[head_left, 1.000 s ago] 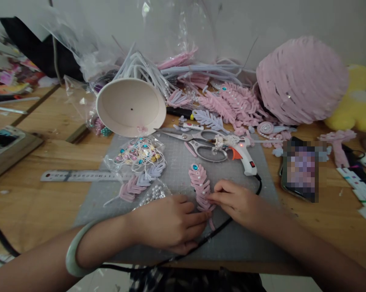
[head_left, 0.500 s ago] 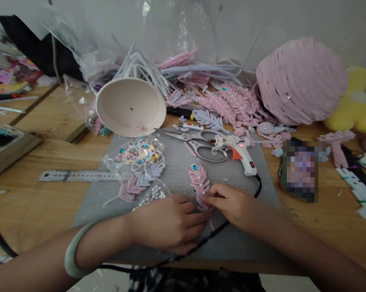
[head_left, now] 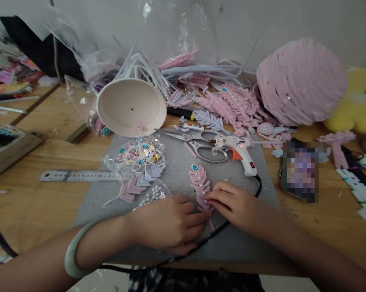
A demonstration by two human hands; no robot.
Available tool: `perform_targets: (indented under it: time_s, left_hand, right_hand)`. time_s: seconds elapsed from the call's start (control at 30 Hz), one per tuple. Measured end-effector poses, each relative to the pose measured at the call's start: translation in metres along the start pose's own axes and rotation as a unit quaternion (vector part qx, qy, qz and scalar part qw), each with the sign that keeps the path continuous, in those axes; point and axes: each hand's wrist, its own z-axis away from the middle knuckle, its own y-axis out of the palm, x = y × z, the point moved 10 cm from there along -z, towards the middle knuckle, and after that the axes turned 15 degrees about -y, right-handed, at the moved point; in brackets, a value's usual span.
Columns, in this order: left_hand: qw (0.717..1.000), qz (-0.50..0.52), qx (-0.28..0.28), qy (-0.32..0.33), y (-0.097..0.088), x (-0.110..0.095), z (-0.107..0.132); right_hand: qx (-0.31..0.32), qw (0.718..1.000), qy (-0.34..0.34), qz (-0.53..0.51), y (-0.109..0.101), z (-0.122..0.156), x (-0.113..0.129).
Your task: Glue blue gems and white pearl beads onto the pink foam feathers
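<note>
A pink pipe-cleaner feather (head_left: 200, 181) lies on the grey cutting mat (head_left: 94, 211), with a blue gem at its top and small white pearls down its middle. My left hand (head_left: 173, 223) is closed, its fingertips on the feather's lower end. At the feather's right edge, my right hand (head_left: 233, 205) pinches with thumb and forefinger; whatever is between them is too small to make out. Left of the feather is a bag of pearl beads (head_left: 154, 194), partly behind my left hand. A pink and lilac pipe-cleaner piece (head_left: 140, 182) lies beside that bag.
Scissors (head_left: 195, 142) and a hot glue gun (head_left: 246, 156) lie behind the feather; its black cord crosses the mat. Around them are a cream bowl (head_left: 131, 107), a bag of gems (head_left: 140, 154), a steel ruler (head_left: 76, 175), a phone (head_left: 300, 170) and a pink wrapped ball (head_left: 301, 81).
My right hand's fingers have shifted slightly along the feather's right edge. My left fingertips reach a little further right over its lower end. The feather stays in place.
</note>
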Motion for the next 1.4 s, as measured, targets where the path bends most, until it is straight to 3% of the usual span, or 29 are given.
perform_targets:
  time_s: [0.53, 1.03, 1.4]
  left_hand:
    - [1.0, 0.004, -0.007, -0.002, 0.0, 0.001, 0.0]
    - [1.0, 0.005, -0.001, 0.003, -0.001, -0.001, 0.0]
    - [1.0, -0.001, 0.002, -0.001, 0.0, 0.0, 0.0]
  right_hand:
    - [0.042, 0.993, -0.035, 0.102, 0.011, -0.001, 0.004]
    - [0.043, 0.994, -0.035, 0.091, 0.018, 0.0, 0.003]
    - [-0.027, 0.998, 0.005, 0.049, -0.01, 0.005, -0.004]
